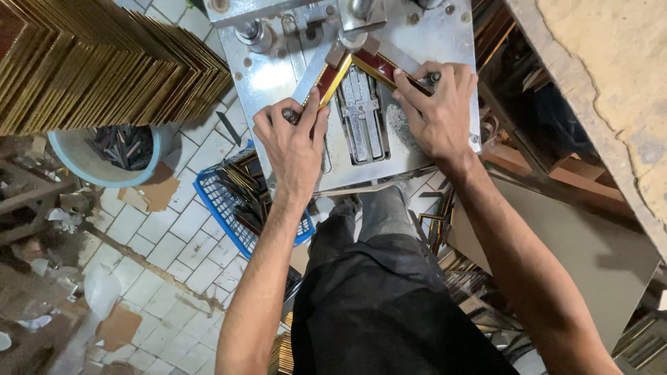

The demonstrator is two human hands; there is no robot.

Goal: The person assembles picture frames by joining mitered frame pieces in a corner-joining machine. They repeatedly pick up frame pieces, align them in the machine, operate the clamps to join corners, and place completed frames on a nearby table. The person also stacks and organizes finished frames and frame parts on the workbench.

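Two short gold-edged frame moulding pieces meet in a corner on a metal joining machine [417,42]. My left hand [295,139] presses the left moulding piece [332,78] against the slanted fence. My right hand [438,111] holds the right moulding piece [379,69] down on the other side. Both pieces point toward the clamp head at the top of the plate. A slotted metal guide [360,118] runs down the plate between my hands.
A tall stack of gold-edged mouldings [104,62] fills the upper left. A pale bucket of dark scraps [114,153] and a blue basket of mouldings [236,201] stand on the tiled floor. Boards and offcuts lie at right under a worn bench [611,76].
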